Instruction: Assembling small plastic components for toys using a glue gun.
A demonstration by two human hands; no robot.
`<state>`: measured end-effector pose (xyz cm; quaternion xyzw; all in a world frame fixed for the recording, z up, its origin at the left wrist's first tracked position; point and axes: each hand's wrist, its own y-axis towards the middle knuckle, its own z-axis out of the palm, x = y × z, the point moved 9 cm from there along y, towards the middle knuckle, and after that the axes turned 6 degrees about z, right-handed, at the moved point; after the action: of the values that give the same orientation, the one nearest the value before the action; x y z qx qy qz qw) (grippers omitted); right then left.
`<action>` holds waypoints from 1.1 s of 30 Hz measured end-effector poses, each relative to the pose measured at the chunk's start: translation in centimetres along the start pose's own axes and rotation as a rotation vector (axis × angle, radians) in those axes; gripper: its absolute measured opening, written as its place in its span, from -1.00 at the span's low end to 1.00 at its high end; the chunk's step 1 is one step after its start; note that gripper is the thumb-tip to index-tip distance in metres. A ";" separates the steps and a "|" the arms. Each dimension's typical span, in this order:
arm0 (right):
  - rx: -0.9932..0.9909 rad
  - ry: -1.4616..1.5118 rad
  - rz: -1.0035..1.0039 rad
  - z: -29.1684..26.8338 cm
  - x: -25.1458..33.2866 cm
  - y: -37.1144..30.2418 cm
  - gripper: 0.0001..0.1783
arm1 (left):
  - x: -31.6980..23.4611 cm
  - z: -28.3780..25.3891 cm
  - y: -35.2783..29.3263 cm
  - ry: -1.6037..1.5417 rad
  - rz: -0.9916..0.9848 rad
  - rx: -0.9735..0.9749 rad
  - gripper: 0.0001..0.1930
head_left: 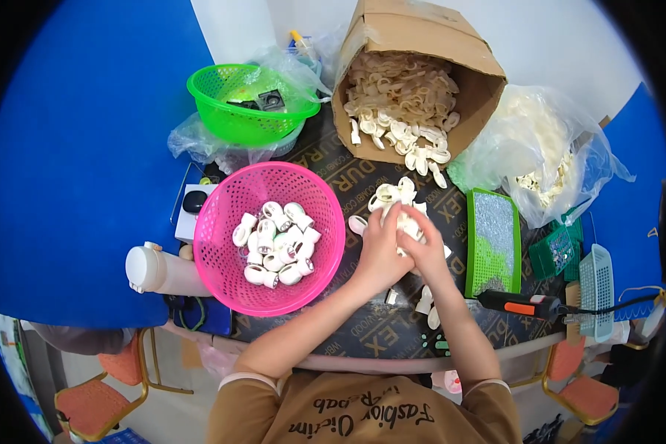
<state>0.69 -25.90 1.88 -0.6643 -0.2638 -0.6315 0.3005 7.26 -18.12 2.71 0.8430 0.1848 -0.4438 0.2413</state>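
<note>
L hand (377, 251) and R hand (428, 255) are together over the desk (453, 214), both w/ fingers curled nearly closed on one white part (411, 226), partly hidden by them. Looks like the fitting step; next move prob. calls for a steady hold in one hand, other pressing or aligning.

Counts: 1 pink basket (325, 244), L of the hands, w/ approx. a dozen white pieces (272, 261) (overlapping, exact no. unclear). 1 cardboard box (436, 26), tipped toward the worker, too many parts to tally. 1 green basket (248, 133), 1 green tray (517, 251), 1 power screwdriver (520, 305) just below it, 1 pale flask (159, 270) beside the pink basket.
</note>
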 end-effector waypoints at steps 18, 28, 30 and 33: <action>-0.362 -0.643 -0.311 -3.4 11.5 23.9 -0.41 | -1.6 -7.7 29.0 0.680 0.485 -0.034 -0.15; -0.297 -0.698 -0.614 0.9 13.6 9.4 -0.54 | -0.6 -8.0 27.2 0.991 0.263 0.325 -0.56; -0.291 -0.714 -0.570 0.1 13.9 7.6 -0.55 | -2.9 -6.6 26.3 0.984 0.380 0.272 -0.56; -0.297 -0.621 -0.608 -0.6 14.8 5.1 -0.57 | -9.1 -5.7 21.2 0.688 0.741 0.374 -0.52</action>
<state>4.90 -30.24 16.31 -0.7504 -0.4311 -0.4929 -0.0901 17.31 -33.03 18.30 0.9770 -0.1387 -0.0527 0.1530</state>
